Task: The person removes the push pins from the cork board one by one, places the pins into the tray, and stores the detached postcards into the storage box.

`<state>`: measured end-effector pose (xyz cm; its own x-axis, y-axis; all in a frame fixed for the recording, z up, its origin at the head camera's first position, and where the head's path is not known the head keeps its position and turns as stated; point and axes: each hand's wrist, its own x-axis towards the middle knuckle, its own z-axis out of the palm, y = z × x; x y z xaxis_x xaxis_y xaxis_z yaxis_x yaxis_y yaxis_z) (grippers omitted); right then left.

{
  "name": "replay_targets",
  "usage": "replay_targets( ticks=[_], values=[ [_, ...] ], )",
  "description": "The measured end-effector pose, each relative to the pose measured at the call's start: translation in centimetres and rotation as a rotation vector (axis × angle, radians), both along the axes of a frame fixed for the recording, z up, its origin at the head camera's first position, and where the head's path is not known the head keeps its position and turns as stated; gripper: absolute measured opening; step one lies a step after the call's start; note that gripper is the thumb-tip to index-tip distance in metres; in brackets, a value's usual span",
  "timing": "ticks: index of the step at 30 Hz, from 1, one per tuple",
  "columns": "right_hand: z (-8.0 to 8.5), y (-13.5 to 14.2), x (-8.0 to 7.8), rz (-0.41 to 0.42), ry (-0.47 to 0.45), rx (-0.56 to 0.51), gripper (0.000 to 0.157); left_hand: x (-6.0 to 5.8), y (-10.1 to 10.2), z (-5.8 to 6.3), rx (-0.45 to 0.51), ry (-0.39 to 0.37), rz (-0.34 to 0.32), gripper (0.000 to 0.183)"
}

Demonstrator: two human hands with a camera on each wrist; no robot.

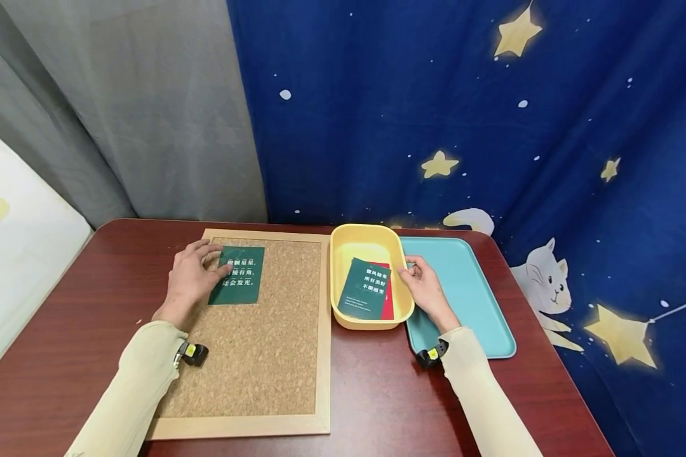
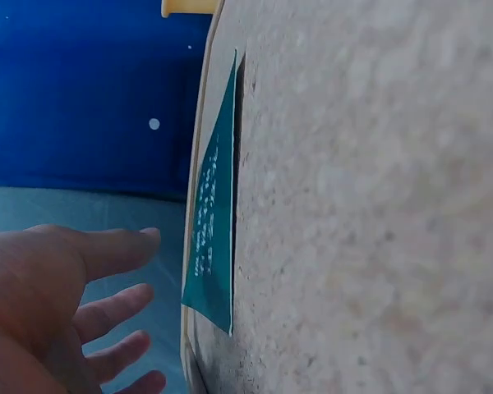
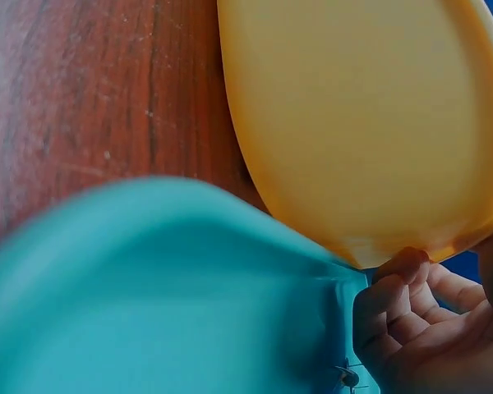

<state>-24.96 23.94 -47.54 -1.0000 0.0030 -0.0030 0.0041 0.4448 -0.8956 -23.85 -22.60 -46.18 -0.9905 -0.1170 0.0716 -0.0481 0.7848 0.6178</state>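
In the head view my left hand (image 1: 191, 273) is over the left part of a green card (image 1: 242, 276) with white lettering, on the upper part of a cork board (image 1: 263, 355). Its fingers are spread and relaxed, and the left wrist view shows the card lifting slightly from the cork along one edge. My right hand (image 1: 425, 289) grips the right rim of a yellow plastic basin (image 1: 371, 233), fingers curled. In the basin another green card (image 1: 366, 292) lies over a red card (image 1: 388, 304).
A turquoise tray (image 1: 463, 279) lies right of the basin, which overlaps its left edge. The board's wooden frame (image 1: 323, 330) runs beside the basin. All stand on a reddish-brown table (image 1: 377, 393), with a blue starry curtain (image 1: 349, 127) and a grey one (image 1: 148, 114) behind.
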Motion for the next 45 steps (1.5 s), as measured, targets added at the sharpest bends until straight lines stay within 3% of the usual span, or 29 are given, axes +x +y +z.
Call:
replay_targets(
  ticks=[13,18,25,32,39,45],
  values=[
    [-0.6,0.1,-0.2,-0.012,-0.001,-0.006,0.037,-1.4,-0.9,-1.2,0.008,-0.068,-0.053,0.081],
    [-0.5,0.1,-0.1,-0.015,-0.02,-0.011,0.038,-1.7,-1.1,-1.2,-0.043,-0.09,-0.087,0.088],
    [0.9,-0.5,0.4,-0.003,-0.046,-0.037,0.041,-1.7,-1.1,-1.1,-0.035,-0.12,-0.101,0.087],
    [3.2,-1.2,1.9,0.013,-0.04,-0.02,0.043,-1.5,-0.8,-1.1,-0.01,-0.007,-0.089,0.084],
    [3.2,-1.1,1.8,0.011,-0.036,-0.022,0.043,-1.4,-0.1,-1.0,0.009,0.135,-0.076,0.085],
    [3.1,-1.0,1.8,0.008,-0.042,-0.02,0.043,-1.2,0.4,-0.9,0.062,0.183,-0.061,0.086]
  ],
)
